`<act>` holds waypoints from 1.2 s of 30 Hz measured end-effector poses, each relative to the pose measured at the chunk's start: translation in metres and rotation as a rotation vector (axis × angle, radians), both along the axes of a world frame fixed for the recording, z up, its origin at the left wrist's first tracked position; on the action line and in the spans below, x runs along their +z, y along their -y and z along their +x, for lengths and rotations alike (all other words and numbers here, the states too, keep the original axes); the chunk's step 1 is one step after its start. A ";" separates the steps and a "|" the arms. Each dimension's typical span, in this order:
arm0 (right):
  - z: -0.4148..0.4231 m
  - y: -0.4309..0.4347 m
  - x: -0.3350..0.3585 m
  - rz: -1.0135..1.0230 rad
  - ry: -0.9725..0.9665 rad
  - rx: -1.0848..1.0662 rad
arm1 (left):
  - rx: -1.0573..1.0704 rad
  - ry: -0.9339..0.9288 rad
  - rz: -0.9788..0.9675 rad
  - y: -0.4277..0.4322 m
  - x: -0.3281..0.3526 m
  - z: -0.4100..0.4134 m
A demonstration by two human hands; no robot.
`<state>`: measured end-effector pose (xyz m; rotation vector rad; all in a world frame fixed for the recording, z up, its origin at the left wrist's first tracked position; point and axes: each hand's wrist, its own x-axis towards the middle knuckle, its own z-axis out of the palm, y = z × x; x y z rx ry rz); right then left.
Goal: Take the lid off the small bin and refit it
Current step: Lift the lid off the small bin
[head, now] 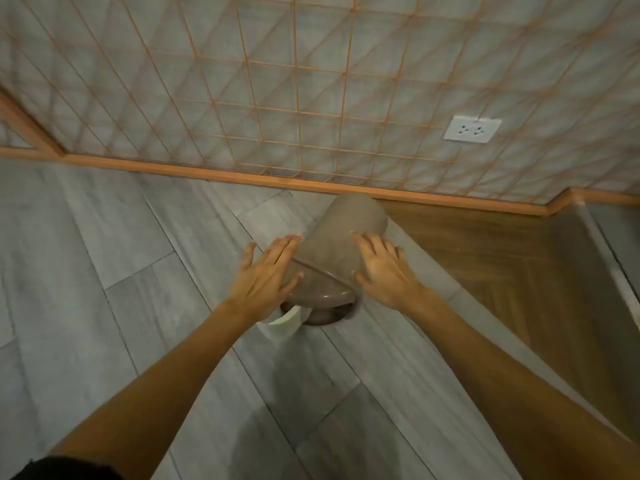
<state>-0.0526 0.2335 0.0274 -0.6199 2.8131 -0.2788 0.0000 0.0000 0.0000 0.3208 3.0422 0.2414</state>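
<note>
The small bin (341, 244) sits on the grey floor (104, 271) near the wall, w/ its brown lid (320, 299) at the near end. It looks like thin, smooth plastic, so probably light, stiff and a bit slippery. Left hand (266, 275) and right hand (384, 268) lie flat on opposite sides, fingers spread, pressing rather than clamped. Blur hides whether the lid is seated or partly off. Best hold is prob. the lid's rim, w/ one hand steadying the body.
</note>
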 end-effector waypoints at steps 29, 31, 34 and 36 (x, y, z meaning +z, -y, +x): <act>-0.007 0.012 -0.078 -0.511 0.211 -0.254 | 0.482 0.467 0.848 0.012 -0.067 -0.012; -0.009 0.015 -0.073 -0.520 0.174 -0.243 | 0.442 0.494 0.858 0.011 -0.065 -0.011; -0.011 0.014 -0.069 -0.552 0.148 -0.247 | 0.370 0.502 0.820 0.011 -0.062 -0.012; -0.015 0.013 -0.066 -0.587 0.121 -0.273 | 0.374 0.470 0.764 0.013 -0.060 -0.015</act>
